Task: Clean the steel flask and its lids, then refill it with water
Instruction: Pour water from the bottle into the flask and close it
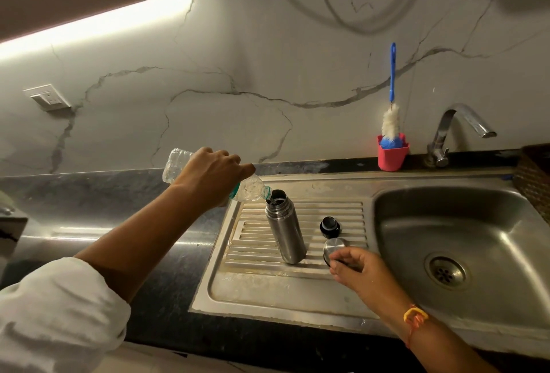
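Steel flask (285,229) is stood on a stained drainboard (297,283); plastic bottle (253,189) gripped over it by left fingers (226,161), steel lid (334,247) pinched by right fingers (357,255).

Steel flask (285,229): brushed cylinder, narrower neck, mouth open. Stands upright on the ribbed drainboard (333,208), left of both lids.

Black inner lid (329,226): small, round, off the flask. Sits on the ribs just right of the flask, apart from it.

Steel cap (334,249): brushed dome, off the flask. Just in front of the black inner lid, near the flask base. Right hand (361,271) pinches its near edge.

Plastic bottle (253,189): clear, crinkled, uncapped, teal neck ring. Gripped by the left hand (212,176), tilted mouth-down, neck at the flask rim.
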`<state>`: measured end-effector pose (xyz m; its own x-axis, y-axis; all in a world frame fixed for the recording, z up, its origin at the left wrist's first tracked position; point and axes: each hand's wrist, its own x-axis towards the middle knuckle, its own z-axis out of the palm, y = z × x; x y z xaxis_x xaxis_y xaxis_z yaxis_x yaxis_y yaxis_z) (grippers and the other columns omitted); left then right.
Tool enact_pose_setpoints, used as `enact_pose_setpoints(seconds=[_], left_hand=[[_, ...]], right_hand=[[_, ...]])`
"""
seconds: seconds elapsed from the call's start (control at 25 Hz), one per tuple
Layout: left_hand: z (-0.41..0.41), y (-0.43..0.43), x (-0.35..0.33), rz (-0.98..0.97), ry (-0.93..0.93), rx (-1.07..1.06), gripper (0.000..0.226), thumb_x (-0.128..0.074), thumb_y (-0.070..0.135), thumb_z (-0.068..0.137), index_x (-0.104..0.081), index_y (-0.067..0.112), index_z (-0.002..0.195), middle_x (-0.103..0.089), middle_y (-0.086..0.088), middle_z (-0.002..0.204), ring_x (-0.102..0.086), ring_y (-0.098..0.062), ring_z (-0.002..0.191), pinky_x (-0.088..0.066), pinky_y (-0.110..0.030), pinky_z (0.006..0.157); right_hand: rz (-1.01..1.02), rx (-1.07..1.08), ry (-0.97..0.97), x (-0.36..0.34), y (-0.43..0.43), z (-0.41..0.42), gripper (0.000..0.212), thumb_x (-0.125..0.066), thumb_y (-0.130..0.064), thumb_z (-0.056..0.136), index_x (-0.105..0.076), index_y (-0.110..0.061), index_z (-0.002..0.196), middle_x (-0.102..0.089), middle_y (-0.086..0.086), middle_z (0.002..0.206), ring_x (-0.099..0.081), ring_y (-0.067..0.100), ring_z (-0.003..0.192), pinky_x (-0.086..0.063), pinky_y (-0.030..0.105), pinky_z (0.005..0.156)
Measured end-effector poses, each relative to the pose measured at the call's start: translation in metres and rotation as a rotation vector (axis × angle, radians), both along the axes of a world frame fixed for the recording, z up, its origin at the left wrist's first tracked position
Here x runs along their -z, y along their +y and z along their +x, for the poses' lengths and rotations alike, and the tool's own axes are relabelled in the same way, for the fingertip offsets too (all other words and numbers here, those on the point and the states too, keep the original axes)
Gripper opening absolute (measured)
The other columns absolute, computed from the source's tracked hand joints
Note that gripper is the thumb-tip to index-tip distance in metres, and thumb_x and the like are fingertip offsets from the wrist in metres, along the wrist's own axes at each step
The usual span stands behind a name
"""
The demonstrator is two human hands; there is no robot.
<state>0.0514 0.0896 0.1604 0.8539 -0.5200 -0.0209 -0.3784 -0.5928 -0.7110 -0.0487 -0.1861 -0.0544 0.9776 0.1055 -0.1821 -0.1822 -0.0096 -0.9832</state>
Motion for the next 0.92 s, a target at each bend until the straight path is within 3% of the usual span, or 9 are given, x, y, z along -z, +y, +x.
enact_pose_setpoints(seconds=[0.32, 0.64, 0.92], left_hand=[[0.001, -0.015, -0.006, 0.088, -0.011, -0.027, 0.072, -0.072, 0.036, 0.092, -0.031, 0.028, 0.151, -0.062, -0.005, 0.13, -0.065, -0.022, 0.111, -0.054, -0.032, 0.09], [-0.008, -0.032, -0.01, 0.138, -0.026, -0.101, 0.066, -0.067, 0.034, 0.096, -0.031, 0.027, 0.151, -0.06, -0.004, 0.136, -0.063, -0.021, 0.116, -0.051, -0.033, 0.094], [-0.025, -0.025, 0.002, -0.065, -0.133, -0.171, 0.075, -0.083, 0.037, 0.081, -0.044, 0.025, 0.144, -0.066, -0.007, 0.128, -0.068, -0.026, 0.109, -0.054, -0.042, 0.093]], right_hand=[[0.015, -0.032, -0.004, 0.002, -0.013, 0.002, 0.019, -0.076, -0.016, 0.085, -0.076, -0.034, 0.091, -0.075, 0.003, 0.094, -0.072, 0.021, 0.093, -0.06, 0.042, 0.086], [0.031, -0.08, 0.008, -0.014, -0.041, 0.007, 0.012, -0.075, -0.009, 0.085, -0.077, -0.02, 0.087, -0.074, 0.006, 0.092, -0.071, 0.027, 0.089, -0.061, 0.04, 0.082], [0.038, -0.163, 0.007, -0.033, -0.06, 0.009, 0.011, -0.071, -0.006, 0.089, -0.075, -0.015, 0.093, -0.073, 0.012, 0.094, -0.071, 0.023, 0.09, -0.058, 0.023, 0.072]])
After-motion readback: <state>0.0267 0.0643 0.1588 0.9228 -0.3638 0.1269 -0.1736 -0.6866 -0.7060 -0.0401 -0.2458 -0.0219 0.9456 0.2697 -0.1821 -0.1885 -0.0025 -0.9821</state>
